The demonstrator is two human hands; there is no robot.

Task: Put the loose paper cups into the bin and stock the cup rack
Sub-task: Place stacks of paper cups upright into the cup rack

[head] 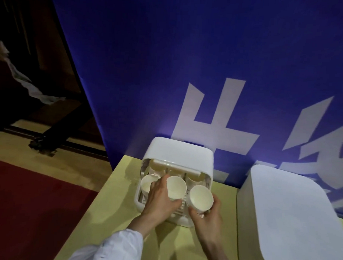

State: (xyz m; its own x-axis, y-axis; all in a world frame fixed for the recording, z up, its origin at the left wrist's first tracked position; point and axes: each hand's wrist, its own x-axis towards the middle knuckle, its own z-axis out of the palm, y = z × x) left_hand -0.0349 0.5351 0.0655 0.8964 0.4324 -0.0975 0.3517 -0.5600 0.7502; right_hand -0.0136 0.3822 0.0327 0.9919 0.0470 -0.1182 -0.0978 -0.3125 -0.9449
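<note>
A white cup rack (193, 156) with a domed cover stands on the yellow table (113, 201) against the blue banner. Inside it several paper cups stand upright, one at the front left (146, 184) and others at the back (156, 167). My left hand (159, 201) grips a white paper cup (176, 186) over the middle of the rack's front row. My right hand (208, 214) holds another white paper cup (201, 198) at the rack's front right corner, mouth tilted toward me.
A large white bin (292, 217) with a closed lid stands to the right of the rack. The blue banner (188, 72) with white characters rises right behind both. Red carpet (33, 206) and a dark furniture leg (50, 135) lie off the table's left edge.
</note>
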